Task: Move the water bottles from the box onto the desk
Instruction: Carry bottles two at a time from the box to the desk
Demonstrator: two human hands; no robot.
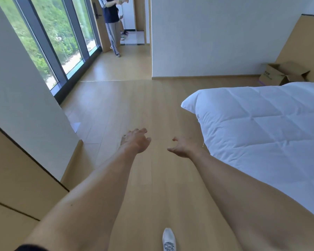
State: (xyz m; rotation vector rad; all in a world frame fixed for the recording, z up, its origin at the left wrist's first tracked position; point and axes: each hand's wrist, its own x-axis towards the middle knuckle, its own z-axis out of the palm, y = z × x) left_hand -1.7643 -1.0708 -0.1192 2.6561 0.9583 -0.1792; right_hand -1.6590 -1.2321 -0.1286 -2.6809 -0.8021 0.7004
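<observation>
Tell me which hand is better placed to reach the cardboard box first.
Right, probably. The box sits far right beyond the bed, on the right hand side; the left hand is farther away. Both are empty.

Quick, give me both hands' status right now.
Left hand: open, fingers loosely spread, holding nothing.
Right hand: open, fingers relaxed, holding nothing.

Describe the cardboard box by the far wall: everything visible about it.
The cardboard box is plain brown corrugated card, standing on the wooden floor in the far right corner, against the tan headboard panel and beyond the bed's white duvet. Its top flaps are open and splayed outward. Dark printing marks the left face, too small to read, and a purplish strip runs along its bottom edge. Its contents are not visible. Neither hand touches it.
</observation>
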